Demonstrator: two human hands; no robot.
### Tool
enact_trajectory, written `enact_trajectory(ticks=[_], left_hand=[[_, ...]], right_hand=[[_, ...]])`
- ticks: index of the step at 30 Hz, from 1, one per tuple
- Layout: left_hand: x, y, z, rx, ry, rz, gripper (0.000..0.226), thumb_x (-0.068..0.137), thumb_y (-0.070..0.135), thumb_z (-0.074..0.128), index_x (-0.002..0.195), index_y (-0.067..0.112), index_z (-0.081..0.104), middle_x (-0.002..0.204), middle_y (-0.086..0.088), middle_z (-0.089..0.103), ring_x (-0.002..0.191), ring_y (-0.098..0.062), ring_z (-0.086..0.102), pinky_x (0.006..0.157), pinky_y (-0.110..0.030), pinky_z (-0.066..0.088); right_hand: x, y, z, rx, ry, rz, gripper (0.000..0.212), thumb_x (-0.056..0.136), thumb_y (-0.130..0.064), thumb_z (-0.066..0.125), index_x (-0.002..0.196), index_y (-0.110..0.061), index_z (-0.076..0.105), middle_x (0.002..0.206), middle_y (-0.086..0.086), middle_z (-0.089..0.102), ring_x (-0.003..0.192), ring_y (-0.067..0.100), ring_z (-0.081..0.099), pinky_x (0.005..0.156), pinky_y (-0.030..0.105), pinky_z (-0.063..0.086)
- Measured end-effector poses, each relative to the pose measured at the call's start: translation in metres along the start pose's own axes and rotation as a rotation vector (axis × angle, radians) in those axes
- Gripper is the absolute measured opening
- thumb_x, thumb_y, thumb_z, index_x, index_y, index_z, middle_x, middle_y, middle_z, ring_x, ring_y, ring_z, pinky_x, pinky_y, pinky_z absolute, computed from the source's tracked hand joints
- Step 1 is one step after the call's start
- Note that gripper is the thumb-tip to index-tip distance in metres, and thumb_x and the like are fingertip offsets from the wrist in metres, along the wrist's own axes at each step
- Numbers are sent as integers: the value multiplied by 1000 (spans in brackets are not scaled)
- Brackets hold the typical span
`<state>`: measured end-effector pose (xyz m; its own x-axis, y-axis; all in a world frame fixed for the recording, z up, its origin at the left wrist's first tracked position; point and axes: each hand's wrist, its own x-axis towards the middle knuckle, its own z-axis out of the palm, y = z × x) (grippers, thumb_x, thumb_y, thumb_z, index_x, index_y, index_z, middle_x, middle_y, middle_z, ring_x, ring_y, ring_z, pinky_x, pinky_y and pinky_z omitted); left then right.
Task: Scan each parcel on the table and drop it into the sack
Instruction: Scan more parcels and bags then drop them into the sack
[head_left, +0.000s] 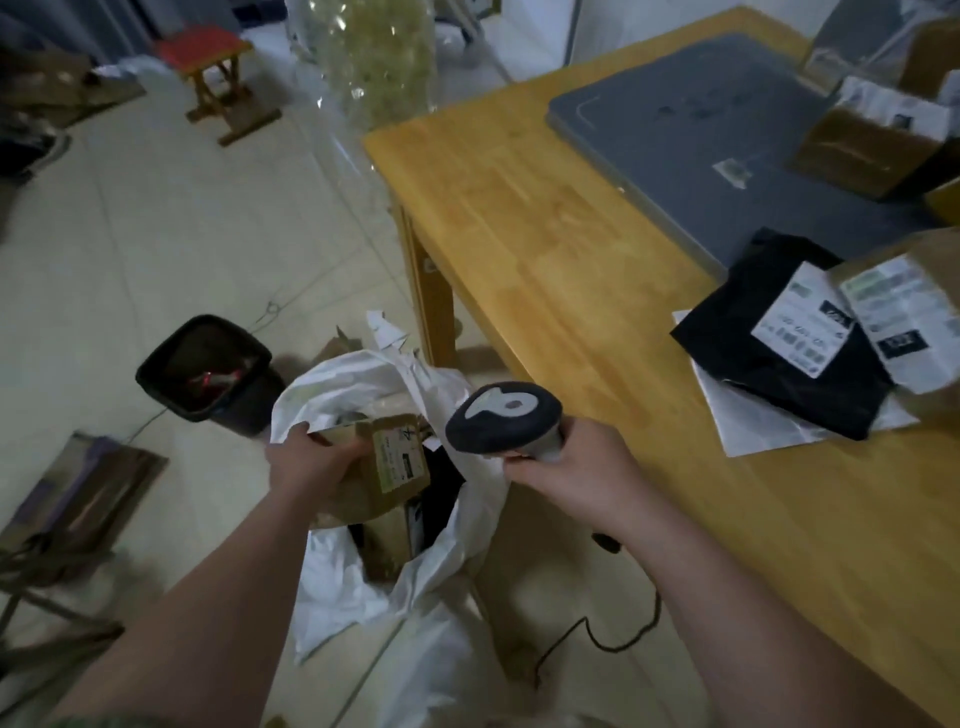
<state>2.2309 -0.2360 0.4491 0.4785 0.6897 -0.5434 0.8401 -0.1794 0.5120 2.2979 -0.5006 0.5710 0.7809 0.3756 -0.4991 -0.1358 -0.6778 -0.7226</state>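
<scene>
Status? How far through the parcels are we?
Done: at least one brown box already lies in the sack. In hand: left hand holds a labelled parcel over the sack's mouth; right hand grips the scanner. Left: black mailer, near box and far box on the table.

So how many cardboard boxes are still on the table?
3 in view: a near box at the right edge beside the black bag, a middle box on the grey pad's far corner, and a far box behind it, top right. More may lie out of frame.
</scene>
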Motion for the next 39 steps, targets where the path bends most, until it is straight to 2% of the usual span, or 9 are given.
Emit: enact_trajectory(ticks=[4, 8, 15, 23, 28, 31, 33, 36, 39], left_hand=[[29, -11, 39, 22, -9, -51, 84, 71, 43, 80, 140, 13, 42, 130, -16, 38, 107, -33, 51, 86, -41, 51], [52, -31, 75, 107, 8, -39, 74, 70, 41, 78, 131, 14, 46, 125, -11, 33, 79, -24, 50, 76, -36, 50], [82, -35, 133, 140, 159, 122, 74, 67, 40, 78, 130, 21, 44, 133, -8, 32, 113, -30, 50, 88, -40, 50], [121, -36, 170, 255, -192, 213, 84, 71, 45, 78, 143, 21, 41, 140, -11, 37, 130, -28, 36, 104, -38, 36], [145, -36, 167, 227, -130, 173, 80, 73, 34, 80, 141, 19, 42, 142, -12, 34, 125, -29, 42, 102, -35, 38], [141, -42, 158, 462, -391, 120, 72, 84, 44, 62, 146, 16, 37, 145, -11, 38, 131, -32, 39, 104, -38, 40], [131, -41, 150, 553, -436, 115, 72, 90, 41, 53, 152, 16, 26, 149, -13, 37, 140, -33, 27, 110, -41, 34], [105, -23, 128, 517, -380, 137, 54, 92, 22, 60, 141, 10, 43, 135, -17, 51, 126, -32, 46, 97, -35, 44], [81, 5, 99, 428, -323, 182, 33, 94, 16, 54, 124, 3, 60, 121, -18, 62, 110, -33, 58, 88, -35, 47]], right_hand=[[47, 15, 40, -51, -9, 95, 18, 80, -35, 72, 72, -30, 57, 74, -10, 62, 73, 11, 62, 58, 24, 44], [89, 42, 76, 8, -6, 221, 13, 83, -31, 70, 83, -21, 61, 75, -9, 60, 70, 8, 56, 51, 20, 38], [132, 76, 102, 5, 69, 334, 22, 85, -35, 70, 75, -23, 55, 73, -8, 57, 63, 2, 51, 47, 16, 36], [158, 96, 98, 21, 128, 348, 21, 83, -38, 71, 87, -19, 61, 77, -6, 61, 65, 4, 57, 43, 13, 33], [160, 104, 101, 45, 159, 331, 21, 83, -34, 71, 90, -15, 63, 81, -2, 64, 70, 10, 60, 49, 18, 38], [155, 101, 101, 68, 158, 329, 19, 83, -32, 70, 90, -16, 63, 81, -1, 64, 71, 11, 61, 50, 19, 39], [148, 96, 98, 84, 128, 328, 15, 84, -31, 70, 83, -21, 59, 77, -8, 60, 67, 3, 55, 49, 16, 35], [130, 77, 90, 110, 79, 283, 22, 85, -31, 70, 74, -28, 52, 76, -11, 57, 67, -1, 52, 50, 16, 36], [109, 52, 78, 137, 69, 220, 14, 83, -32, 71, 80, -25, 60, 81, -7, 64, 71, 1, 57, 55, 18, 42]])
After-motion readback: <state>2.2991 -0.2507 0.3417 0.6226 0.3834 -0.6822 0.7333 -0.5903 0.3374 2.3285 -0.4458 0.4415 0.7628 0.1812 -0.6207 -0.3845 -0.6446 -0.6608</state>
